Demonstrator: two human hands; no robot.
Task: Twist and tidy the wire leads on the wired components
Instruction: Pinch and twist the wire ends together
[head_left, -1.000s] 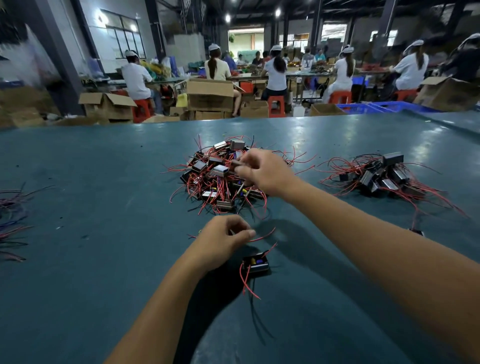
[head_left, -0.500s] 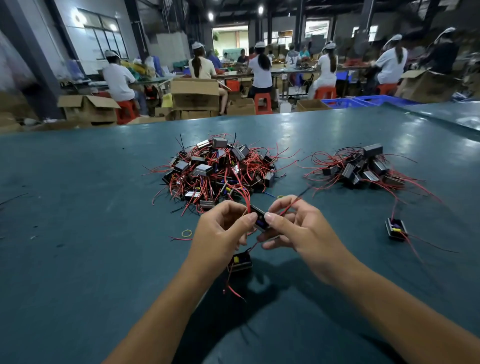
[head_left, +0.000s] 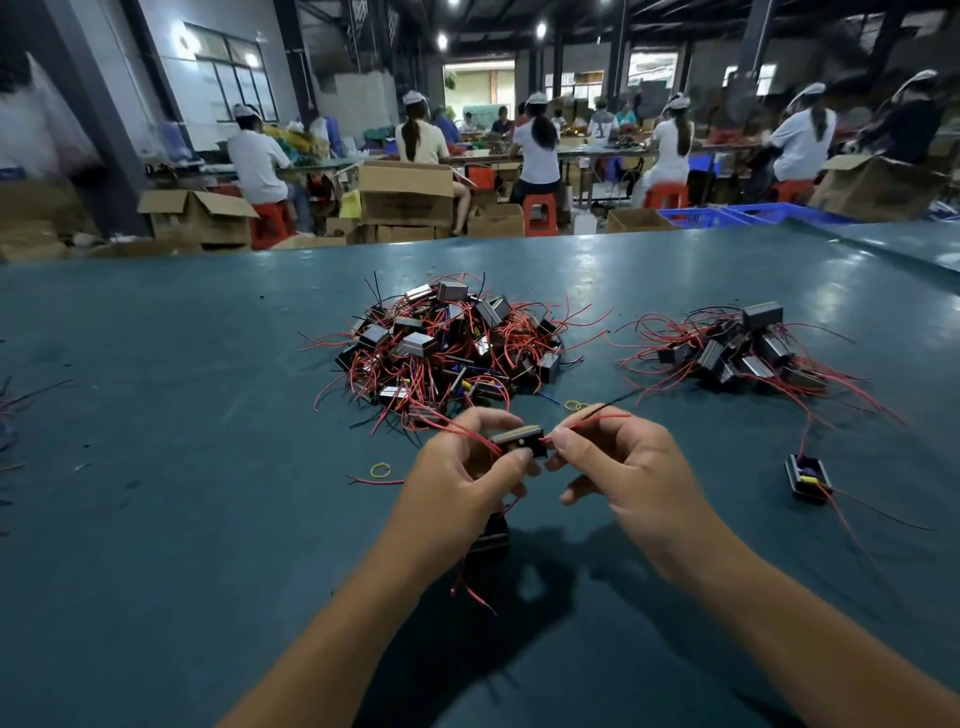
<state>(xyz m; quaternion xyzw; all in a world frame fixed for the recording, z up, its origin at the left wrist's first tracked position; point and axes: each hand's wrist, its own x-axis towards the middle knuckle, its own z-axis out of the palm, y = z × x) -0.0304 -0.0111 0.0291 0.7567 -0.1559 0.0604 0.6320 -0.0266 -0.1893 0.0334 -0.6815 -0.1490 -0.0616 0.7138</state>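
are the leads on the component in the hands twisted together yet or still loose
Still loose. The held component has one red lead trailing left over the left hand, while the right hand pinches other leads.

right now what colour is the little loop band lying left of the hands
Yellow rubber band, clearest in the head view.

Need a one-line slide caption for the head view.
Left hand holds a small black component while right hand pinches its red lead, above a green table.
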